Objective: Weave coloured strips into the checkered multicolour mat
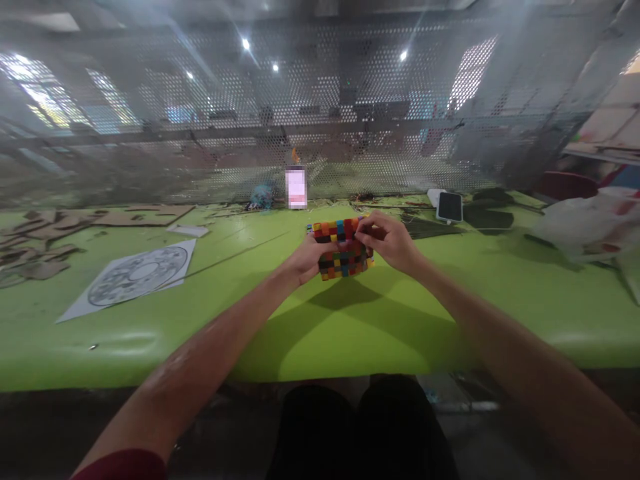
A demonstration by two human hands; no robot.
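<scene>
A small box-like piece (pixel 344 268) in a checkered weave of red, yellow, black, blue and orange strips is held above the green tabletop. My left hand (pixel 306 259) grips its left side, the thumb lying across the front and the other fingers hidden behind. At the upper right edge, my right hand (pixel 384 239) is closed, thumb and fingertips pinching the rim. Whether a loose strip is between those fingertips is too small to tell. The piece casts a shadow on the table just below it.
A printed sheet with a ring pattern (pixel 140 272) and cut cardboard (pixel 140 215) lie left on the green table (pixel 210 333). A blurred-out upright screen (pixel 296 188) stands at the back. To the right are a phone (pixel 449 207) and a plastic bag (pixel 590 223). Perforated sheeting (pixel 330 100) rises behind.
</scene>
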